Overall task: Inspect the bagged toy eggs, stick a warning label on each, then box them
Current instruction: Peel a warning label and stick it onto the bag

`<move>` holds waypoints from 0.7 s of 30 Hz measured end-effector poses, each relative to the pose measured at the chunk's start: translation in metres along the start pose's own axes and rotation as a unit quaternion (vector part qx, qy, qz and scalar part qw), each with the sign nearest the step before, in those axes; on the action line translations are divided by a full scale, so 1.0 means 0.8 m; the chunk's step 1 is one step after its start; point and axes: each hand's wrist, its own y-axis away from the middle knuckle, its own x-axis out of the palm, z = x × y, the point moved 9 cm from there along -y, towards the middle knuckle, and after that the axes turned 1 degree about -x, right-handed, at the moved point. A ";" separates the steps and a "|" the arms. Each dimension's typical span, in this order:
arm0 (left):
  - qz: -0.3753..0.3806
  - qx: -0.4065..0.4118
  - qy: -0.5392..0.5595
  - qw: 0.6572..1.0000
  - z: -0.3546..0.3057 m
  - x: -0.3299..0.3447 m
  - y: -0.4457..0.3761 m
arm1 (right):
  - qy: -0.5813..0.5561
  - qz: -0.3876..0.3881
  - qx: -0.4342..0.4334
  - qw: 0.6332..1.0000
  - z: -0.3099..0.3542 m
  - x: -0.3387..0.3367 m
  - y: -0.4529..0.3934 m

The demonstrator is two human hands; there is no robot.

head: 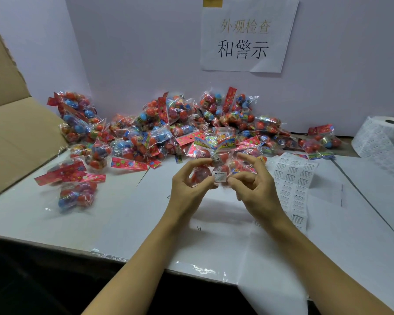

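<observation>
Labelling step, one bag in hand. Your left hand [189, 185] and right hand [255, 185] are drawn together above the worktop [146, 219], both curled round a single bagged toy egg set [216, 164], which you hold clear of the surface, just in front of the heap of unlabelled bags [168, 126]. A white warning label [220, 177] lies on the near face of the bag, between your two thumbs; whether it is fully pressed down cannot be told from this view. The strip of label sheet [293, 178] lies flat on the worktop just right of your right hand, with the label roll [382, 137] farther right. A few bags [75, 185] lie apart at the left, beside the open cardboard box [14, 137].

Judged from this, the sticking is in hand and boxing has not begun for this bag. The next move probably calls for smoothing the label flat against the crinkled film so that no edge lifts, then carrying the bag leftward to the box. The film is slack over round eggs, so press against a firm egg beneath.
</observation>
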 end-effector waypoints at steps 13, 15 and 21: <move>0.090 -0.071 0.038 0.993 0.015 0.019 0.003 | -0.032 -0.025 0.089 0.995 -0.018 -0.012 -0.008; 0.096 -0.103 0.029 0.990 0.025 0.020 0.005 | -0.041 -0.033 0.086 0.995 -0.019 -0.013 -0.008; 0.055 -0.109 -0.023 0.992 0.030 0.011 0.001 | -0.058 -0.001 0.109 0.992 -0.025 -0.004 -0.007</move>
